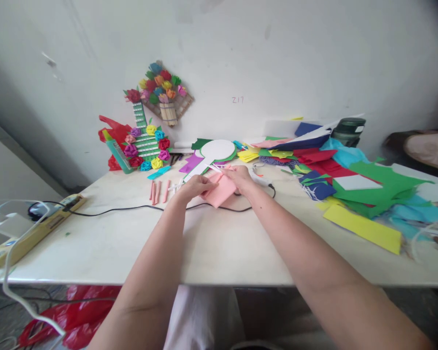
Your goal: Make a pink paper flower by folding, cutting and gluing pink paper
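Observation:
A pink sheet [222, 192] is held between both hands above the middle of the table, one lower corner pointing towards me. My left hand [197, 187] pinches its left edge with thumb and fingers. At the upper right edge, my right hand [239, 178] has its fingers closed on the sheet. Thin white sticks lie at the sheet's upper edge near the fingers. Several rolled pink pieces [158, 191] rest on the table left of my left hand. Behind the hands lies a white round-headed cutout [218, 150] with a green edge.
Coloured sheets [379, 182] pile up at the right. A black cable [113, 209] crosses the table from a power strip [47, 226] at the left. Paper-flower decorations [148, 143], a glue bottle [117, 154] and a dark jar [348, 130] stand towards the wall.

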Demonstrator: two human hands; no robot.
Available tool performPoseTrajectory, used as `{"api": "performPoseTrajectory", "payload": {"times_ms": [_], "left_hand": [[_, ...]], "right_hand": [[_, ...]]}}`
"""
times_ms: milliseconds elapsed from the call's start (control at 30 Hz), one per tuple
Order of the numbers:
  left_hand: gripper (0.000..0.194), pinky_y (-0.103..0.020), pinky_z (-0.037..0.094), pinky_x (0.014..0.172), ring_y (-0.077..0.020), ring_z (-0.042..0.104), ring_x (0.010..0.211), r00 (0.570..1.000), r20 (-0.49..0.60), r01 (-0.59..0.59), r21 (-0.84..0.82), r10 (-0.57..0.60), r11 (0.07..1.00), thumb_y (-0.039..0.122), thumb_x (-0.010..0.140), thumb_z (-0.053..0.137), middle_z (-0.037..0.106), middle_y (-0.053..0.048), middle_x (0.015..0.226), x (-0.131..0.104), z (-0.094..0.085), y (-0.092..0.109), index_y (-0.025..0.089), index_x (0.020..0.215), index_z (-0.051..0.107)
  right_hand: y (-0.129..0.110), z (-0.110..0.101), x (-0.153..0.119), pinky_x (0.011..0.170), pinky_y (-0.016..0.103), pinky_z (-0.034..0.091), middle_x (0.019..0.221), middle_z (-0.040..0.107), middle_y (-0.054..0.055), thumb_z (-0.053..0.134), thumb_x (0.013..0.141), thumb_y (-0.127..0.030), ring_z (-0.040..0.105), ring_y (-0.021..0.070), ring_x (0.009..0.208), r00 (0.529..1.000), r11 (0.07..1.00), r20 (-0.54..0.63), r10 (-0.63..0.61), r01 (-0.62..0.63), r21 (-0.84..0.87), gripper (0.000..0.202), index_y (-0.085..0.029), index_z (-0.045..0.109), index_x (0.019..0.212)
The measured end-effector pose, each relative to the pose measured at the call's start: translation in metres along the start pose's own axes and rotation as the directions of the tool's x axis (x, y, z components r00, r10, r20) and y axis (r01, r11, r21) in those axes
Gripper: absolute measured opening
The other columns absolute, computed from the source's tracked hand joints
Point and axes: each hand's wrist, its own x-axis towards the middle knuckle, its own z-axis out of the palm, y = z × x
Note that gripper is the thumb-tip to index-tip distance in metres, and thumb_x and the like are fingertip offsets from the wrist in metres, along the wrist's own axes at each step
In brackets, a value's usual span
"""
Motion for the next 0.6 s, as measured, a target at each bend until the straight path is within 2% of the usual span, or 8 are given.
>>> {"api": "performPoseTrajectory", "payload": {"times_ms": [167,300,433,600], "left_hand": [[0.039,-0.025,0.039,0.052,-0.0087,0.043,0.048,0.998,0.07,0.011,-0.109,-0.003,0.994,0.049,0.057,0.069,0.043,0.003,0.049,0.0,-0.005,-0.003,0.015,0.052,0.05],[0.041,-0.026,0.042,0.055,-0.0109,0.049,0.051,0.996,0.086,0.046,-0.076,-0.039,0.996,0.052,0.057,0.069,0.051,0.0,0.053,-0.002,-0.008,-0.003,0.014,0.057,0.054],[0.044,-0.027,0.044,0.057,-0.0118,0.052,0.052,0.99,0.126,0.077,-0.047,-0.07,0.996,0.056,0.058,0.066,0.055,-0.002,0.055,-0.005,-0.009,0.0,0.013,0.06,0.056],[0.049,-0.028,0.046,0.057,-0.0136,0.056,0.055,0.988,0.131,0.091,-0.11,-0.077,0.99,0.061,0.063,0.059,0.059,-0.005,0.061,-0.006,-0.012,-0.002,0.012,0.069,0.059]], "right_hand": [[-0.003,-0.003,-0.002,0.039,0.021,0.027,0.046,0.043,-0.005,0.068,0.057,-0.039,0.04,0.0079,0.042,0.999,0.998,-0.037,-0.016,0.018,0.059,0.032,-0.018,0.044,0.055],[-0.006,-0.003,-0.005,0.041,0.021,0.03,0.049,0.048,-0.004,0.067,0.059,-0.037,0.044,0.0089,0.044,1.0,0.995,-0.029,-0.01,0.013,0.1,0.027,-0.016,0.049,0.058],[-0.006,-0.002,-0.005,0.041,0.021,0.032,0.047,0.046,-0.004,0.068,0.059,-0.037,0.044,0.0092,0.043,1.0,0.993,-0.022,0.011,-0.008,0.116,0.029,-0.017,0.047,0.057],[-0.004,-0.003,-0.002,0.042,0.021,0.033,0.049,0.048,-0.004,0.069,0.057,-0.037,0.046,0.01,0.046,1.0,0.989,-0.023,0.022,-0.018,0.146,0.029,-0.017,0.049,0.059]]}}
